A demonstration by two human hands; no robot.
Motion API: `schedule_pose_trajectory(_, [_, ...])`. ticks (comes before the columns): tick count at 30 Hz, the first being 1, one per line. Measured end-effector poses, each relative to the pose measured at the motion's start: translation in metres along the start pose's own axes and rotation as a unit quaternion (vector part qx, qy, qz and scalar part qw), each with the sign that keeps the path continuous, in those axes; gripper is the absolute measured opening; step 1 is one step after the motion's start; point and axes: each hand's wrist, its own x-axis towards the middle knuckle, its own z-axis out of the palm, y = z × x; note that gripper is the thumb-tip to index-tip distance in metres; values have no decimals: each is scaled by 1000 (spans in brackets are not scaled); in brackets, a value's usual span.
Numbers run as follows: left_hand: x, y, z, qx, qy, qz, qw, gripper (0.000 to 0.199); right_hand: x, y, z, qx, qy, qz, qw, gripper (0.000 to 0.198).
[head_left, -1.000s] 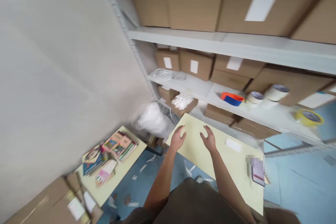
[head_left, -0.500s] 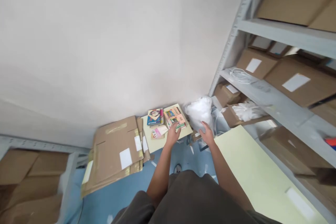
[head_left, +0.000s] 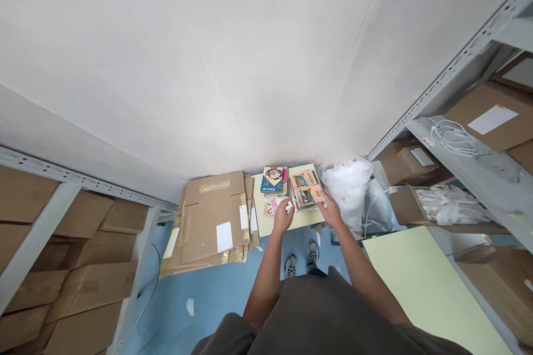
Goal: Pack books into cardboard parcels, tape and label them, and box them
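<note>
A pale yellow board-topped table [head_left: 262,227] against the wall holds small books. My right hand [head_left: 331,211] is at the right edge of a stack of pink-covered picture books [head_left: 307,188], its fingers stretched along that edge. My left hand [head_left: 283,217] is by the stack's lower left corner, thumb and forefinger apart, with nothing seen between them. Left of the stack lies a blue book [head_left: 271,182] on top of other books. A pink and white booklet [head_left: 271,206] sits below it, partly behind my left hand.
Flattened cardboard boxes [head_left: 212,216] lean at the table's left. A white plastic bag [head_left: 347,188] bulges at its right. Another yellow board [head_left: 428,283] extends along my right side. Metal shelves with cardboard boxes [head_left: 95,277] flank both sides; paper scraps [head_left: 190,307] lie on the blue floor.
My view has turned right and steadied. My right hand has come from the white bag to the right edge of the pink books. My left hand has shifted off their front towards the lower left corner.
</note>
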Motion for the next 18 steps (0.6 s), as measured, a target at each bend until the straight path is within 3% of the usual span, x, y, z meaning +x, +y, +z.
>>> schedule_pose_trajectory(12, [30, -10, 53, 49, 3, -109, 993, 52, 45, 50, 15, -8, -94, 2, 996, 60])
schedule_pose_trajectory(18, [31, -20, 64, 54, -3, -132, 990, 56, 49, 53, 36, 1, -121, -9, 993, 61])
